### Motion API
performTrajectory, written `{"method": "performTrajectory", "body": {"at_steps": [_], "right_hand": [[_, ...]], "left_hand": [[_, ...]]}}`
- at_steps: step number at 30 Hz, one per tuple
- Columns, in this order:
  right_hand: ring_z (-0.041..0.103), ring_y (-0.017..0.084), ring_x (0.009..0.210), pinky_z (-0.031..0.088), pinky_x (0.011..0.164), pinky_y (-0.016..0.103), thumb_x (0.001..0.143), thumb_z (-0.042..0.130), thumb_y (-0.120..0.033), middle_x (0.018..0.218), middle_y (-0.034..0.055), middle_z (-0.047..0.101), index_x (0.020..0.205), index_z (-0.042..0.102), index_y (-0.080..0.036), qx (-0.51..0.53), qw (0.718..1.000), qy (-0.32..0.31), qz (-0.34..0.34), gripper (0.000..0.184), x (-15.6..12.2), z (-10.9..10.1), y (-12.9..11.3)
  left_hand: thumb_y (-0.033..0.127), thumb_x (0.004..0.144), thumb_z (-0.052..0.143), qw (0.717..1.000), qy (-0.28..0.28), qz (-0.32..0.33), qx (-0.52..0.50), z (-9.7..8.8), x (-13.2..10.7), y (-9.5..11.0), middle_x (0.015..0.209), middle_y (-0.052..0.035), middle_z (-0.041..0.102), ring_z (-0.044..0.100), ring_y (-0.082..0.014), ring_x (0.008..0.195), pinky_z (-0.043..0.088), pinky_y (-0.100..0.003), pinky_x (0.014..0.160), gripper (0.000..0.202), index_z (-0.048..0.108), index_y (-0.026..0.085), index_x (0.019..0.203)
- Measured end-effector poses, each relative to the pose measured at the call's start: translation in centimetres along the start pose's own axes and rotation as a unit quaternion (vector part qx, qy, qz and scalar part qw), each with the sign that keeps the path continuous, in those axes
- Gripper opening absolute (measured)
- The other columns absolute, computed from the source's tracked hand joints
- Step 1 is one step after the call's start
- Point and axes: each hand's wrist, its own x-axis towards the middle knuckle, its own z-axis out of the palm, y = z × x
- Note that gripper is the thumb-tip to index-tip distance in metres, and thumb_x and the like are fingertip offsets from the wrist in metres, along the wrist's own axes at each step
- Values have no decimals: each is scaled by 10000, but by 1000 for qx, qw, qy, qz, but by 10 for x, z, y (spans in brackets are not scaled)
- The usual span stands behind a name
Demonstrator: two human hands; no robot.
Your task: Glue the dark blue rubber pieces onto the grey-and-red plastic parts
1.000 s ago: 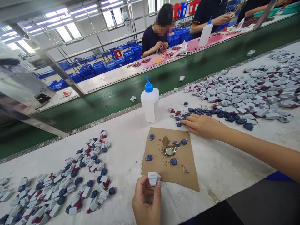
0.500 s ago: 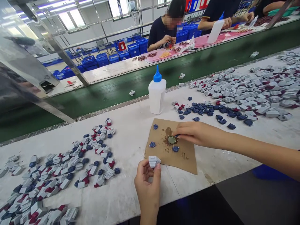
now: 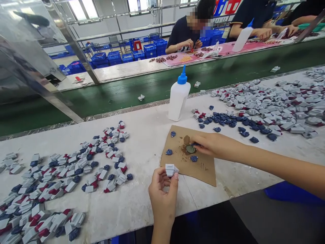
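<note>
My left hand (image 3: 164,189) pinches a small light-grey plastic part (image 3: 170,169) between thumb and fingers, just in front of a brown cardboard piece (image 3: 182,169). Over the cardboard, my right hand (image 3: 205,144) has its fingers pinched around a small dark-blue part (image 3: 193,144), mostly hidden by the fingertips. It is held at the rim of a small round dish (image 3: 190,149) with a greenish inside, which looks like a bottle cap. Brown stains surround the dish. Several loose dark-blue moulded pieces (image 3: 194,158) lie on the cardboard.
A white squeeze bottle with a blue nozzle (image 3: 179,98) stands behind the cardboard. Grey, red and blue parts (image 3: 73,169) spread on the left; blue pieces (image 3: 225,118) and a large grey heap (image 3: 279,101) lie right. Beyond runs a green conveyor belt (image 3: 119,98), with co-workers seated across it.
The camera view has shifted slightly, moving the scene a little to the right. Both hands keep their grips, and my right hand stays at the round dish.
</note>
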Motion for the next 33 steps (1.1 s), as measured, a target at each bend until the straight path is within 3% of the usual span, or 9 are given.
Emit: {"method": "performTrajectory", "body": {"at_steps": [3,6,9,13,16,18,24,28,33], "right_hand": [[541,147,583,298,472,253,801,381,-45,780,44,596,826,533,-194,-83,995,-2,-63,214,2,10,1],[532,135,563,286,458,255,725,399,30,829,61,619,861,581,-183,-90,994,-3,-68,312,4,16,2],[546,135,567,315,448,247,770,415,-1,866,76,637,942,625,-185,-61,993,38,-98,328,6,10,-1],[618,141,690,437,527,224,923,417,-174,859,65,657,1048,644,-187,79,985,115,-105,260,6,-20,-21],[647,131,763,491,611,205,933,465,-216,865,49,684,1078,649,-191,214,963,143,-81,235,3,-41,-46],[656,138,765,502,607,216,930,473,-228,877,50,694,1051,661,-195,236,956,153,-80,226,2,-48,-60],[657,153,750,503,596,235,936,451,-247,866,62,690,1032,666,-188,227,956,168,-82,243,1,-53,-72],[636,139,688,477,545,240,950,409,-227,817,54,666,1031,661,-181,210,961,147,-102,268,4,-54,-72],[599,135,648,436,520,248,947,403,-190,774,54,624,1008,658,-152,192,964,140,-118,265,4,-53,-76]], "left_hand": [[293,715,689,1000,3,-12,-18,0,0,1,730,-27,654,587,-116,618,450,-206,561,178,627,168,824],[291,701,703,999,9,-27,-42,1,2,4,732,-26,665,599,-114,628,458,-201,562,185,629,167,817],[292,672,730,994,13,-50,-92,0,3,9,867,-57,701,641,-141,770,485,-197,604,219,650,164,831],[283,623,768,982,21,-97,-162,2,1,18,837,-41,700,621,-122,746,496,-178,585,223,677,161,787],[287,592,790,967,5,-143,-210,8,-3,22,746,-31,684,606,-104,660,482,-164,531,228,695,148,746],[287,576,801,960,-3,-157,-231,11,-6,22,729,-32,681,612,-105,654,478,-159,520,246,707,142,751],[256,550,823,965,20,-111,-236,14,-10,21,677,0,653,560,-82,618,456,-132,476,234,690,166,721],[260,561,812,977,18,-72,-202,14,-11,23,698,-6,644,529,-80,592,417,-127,421,221,684,165,716],[239,570,797,981,20,-72,-177,12,-13,25,675,4,652,477,-43,480,399,-131,402,207,685,163,727]]}}
